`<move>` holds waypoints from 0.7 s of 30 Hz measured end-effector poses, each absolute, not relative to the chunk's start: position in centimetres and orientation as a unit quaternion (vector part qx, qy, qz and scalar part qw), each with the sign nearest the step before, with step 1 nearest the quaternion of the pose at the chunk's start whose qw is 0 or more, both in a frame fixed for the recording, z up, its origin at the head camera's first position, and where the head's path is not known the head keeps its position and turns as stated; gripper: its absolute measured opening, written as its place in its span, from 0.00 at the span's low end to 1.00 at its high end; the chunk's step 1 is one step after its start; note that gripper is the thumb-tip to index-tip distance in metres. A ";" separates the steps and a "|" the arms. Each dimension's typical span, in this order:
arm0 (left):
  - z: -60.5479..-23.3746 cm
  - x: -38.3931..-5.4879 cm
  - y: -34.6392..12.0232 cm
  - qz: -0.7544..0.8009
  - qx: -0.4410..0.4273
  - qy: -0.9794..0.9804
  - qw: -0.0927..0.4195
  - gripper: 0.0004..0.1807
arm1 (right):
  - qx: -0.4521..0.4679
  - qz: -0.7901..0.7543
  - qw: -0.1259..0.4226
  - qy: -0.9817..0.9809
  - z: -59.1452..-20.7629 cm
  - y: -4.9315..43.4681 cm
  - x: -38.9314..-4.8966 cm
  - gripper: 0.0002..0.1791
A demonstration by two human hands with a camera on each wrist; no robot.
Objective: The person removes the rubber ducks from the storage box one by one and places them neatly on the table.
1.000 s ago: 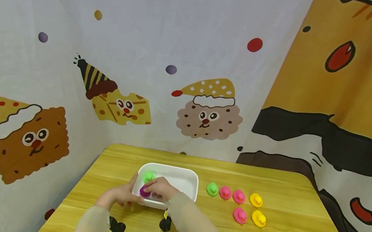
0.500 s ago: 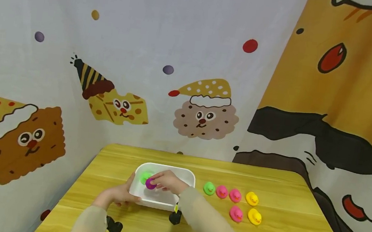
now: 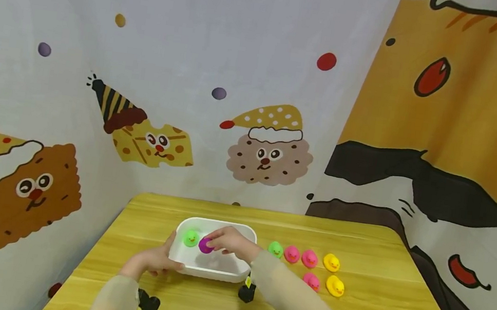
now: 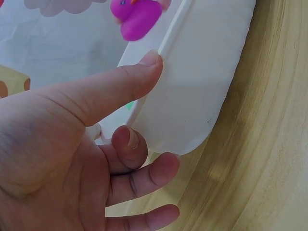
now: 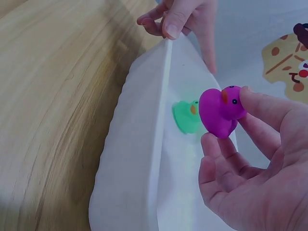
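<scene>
My right hand [image 3: 235, 243] pinches a purple rubber duck [image 5: 219, 113] between thumb and fingers, raised over a white plastic tray [image 3: 215, 275]. In the right wrist view the duck is tilted, its orange beak towards the camera. A green rubber duck [image 3: 190, 238] sits inside the tray, at its left end. My left hand [image 3: 155, 259] holds the tray's left end, its thumb at the near rim and its index finger along the end. The left wrist view shows its other fingers bent beside the tray's corner.
To the right of the tray, on the wooden table [image 3: 379, 305], are another green duck [image 3: 275, 249], several pink ducks [image 3: 309, 258] and two yellow ducks [image 3: 331, 262]. The right forearm partly covers the nearest pink one. A cartoon-printed curtain [image 3: 188, 39] hangs behind the table.
My right hand has lifted the purple duck and carried it rightward, away from the green duck, which is now more fully visible. My left hand stays on the tray. The head view has shifted slightly.
</scene>
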State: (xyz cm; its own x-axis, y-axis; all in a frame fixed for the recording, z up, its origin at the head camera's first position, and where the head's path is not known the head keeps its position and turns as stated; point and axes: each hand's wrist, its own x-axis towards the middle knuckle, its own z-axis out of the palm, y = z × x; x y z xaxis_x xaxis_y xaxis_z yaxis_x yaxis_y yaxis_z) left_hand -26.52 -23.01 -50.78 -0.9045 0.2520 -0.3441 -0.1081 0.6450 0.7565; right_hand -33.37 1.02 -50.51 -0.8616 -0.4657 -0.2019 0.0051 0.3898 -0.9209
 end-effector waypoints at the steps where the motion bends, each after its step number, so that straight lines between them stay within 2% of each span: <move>1: -50.8 -26.5 -23.0 0.419 0.041 0.881 0.215 0.64 | -0.147 -0.532 0.220 0.804 -50.4 1.3 -33.3 0.11; 21: -50.5 -26.4 -22.8 0.416 0.040 0.883 0.215 0.63 | -0.178 -0.514 0.210 0.812 -46.7 7.9 -32.1 0.16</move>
State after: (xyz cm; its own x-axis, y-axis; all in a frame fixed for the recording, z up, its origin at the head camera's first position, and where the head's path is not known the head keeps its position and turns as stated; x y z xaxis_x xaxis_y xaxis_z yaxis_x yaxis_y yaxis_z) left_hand -26.39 -22.85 -50.52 -0.9044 0.2502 -0.3458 -0.1074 0.6508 0.7516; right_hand -32.08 7.90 -46.70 -0.8484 -0.5050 -0.1587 -0.0727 0.4082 -0.9100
